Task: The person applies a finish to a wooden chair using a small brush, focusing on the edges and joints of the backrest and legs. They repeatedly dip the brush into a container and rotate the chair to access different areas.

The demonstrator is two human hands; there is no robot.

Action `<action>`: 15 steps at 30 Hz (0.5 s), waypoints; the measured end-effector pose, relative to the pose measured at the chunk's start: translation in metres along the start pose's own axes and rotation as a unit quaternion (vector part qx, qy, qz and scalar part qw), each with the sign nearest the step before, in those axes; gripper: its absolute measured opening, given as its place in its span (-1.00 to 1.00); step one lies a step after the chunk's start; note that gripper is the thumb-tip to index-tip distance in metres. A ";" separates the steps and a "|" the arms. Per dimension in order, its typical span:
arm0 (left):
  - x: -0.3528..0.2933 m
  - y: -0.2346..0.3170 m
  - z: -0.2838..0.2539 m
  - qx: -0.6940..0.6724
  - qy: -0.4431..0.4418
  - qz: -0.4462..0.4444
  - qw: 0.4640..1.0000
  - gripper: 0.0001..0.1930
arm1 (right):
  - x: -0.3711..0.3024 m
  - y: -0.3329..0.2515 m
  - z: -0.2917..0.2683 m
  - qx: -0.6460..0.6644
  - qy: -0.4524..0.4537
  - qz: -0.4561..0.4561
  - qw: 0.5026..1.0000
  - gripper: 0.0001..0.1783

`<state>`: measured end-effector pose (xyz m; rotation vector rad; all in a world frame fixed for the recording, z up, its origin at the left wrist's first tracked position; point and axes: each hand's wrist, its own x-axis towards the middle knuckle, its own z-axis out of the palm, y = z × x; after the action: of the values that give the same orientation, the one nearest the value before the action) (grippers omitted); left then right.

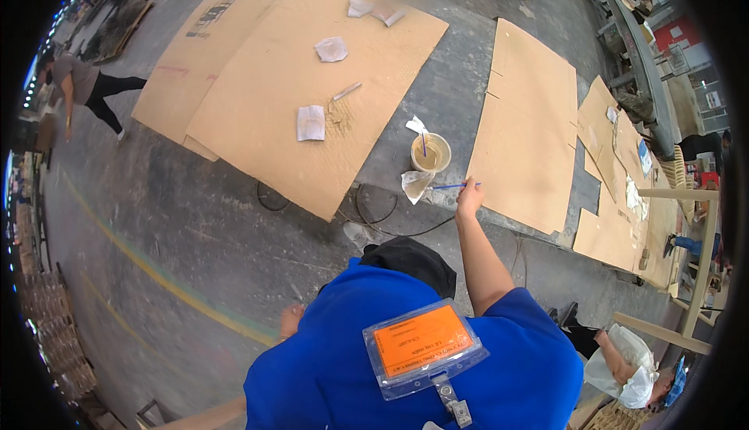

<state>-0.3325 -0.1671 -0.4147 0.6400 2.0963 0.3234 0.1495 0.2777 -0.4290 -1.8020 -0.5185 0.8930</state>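
My right hand [469,199] is closed around a thin blue stick [448,187], which looks like a brush handle. The stick points left, its far end by a crumpled whitish scrap [416,185] at the near edge of the grey tabletop. Just beyond stands a round pale tub [441,152] of tan contents, with another thin blue stick [424,143] upright in it. A second white scrap [416,124] lies by the tub's far side. Low beside my body hangs my left hand [291,320], partly covered by my blue shirt; its fingers are too hidden to read.
Cardboard sheets [257,63] [530,118] cover the table on both sides of the tub. Several white packets, such as one packet [310,123], lie on the left sheet. Dark cables [390,223] hang at the near edge. People [97,91] [620,364] are at far left and lower right.
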 end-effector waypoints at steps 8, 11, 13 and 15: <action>-0.041 0.004 0.002 0.042 0.079 0.112 0.990 -0.64 | -0.002 0.055 -0.001 0.033 -0.096 0.096 0.990 -0.76; -0.070 -0.030 0.023 0.023 0.077 0.112 0.990 -0.63 | -0.012 0.061 -0.008 0.139 -0.110 0.096 0.979 -0.75; -0.089 -0.063 0.040 0.032 0.061 0.076 0.995 -0.63 | -0.022 0.067 -0.012 0.042 -0.157 0.035 0.986 -0.74; -0.110 -0.103 0.063 0.043 0.042 0.040 0.997 -0.63 | -0.035 0.070 -0.016 -0.060 -0.163 0.030 0.984 -0.70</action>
<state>-0.2619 -0.3142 -0.4211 0.7738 2.1772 0.3115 0.1362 0.2161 -0.4786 -1.7949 -0.7400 1.2321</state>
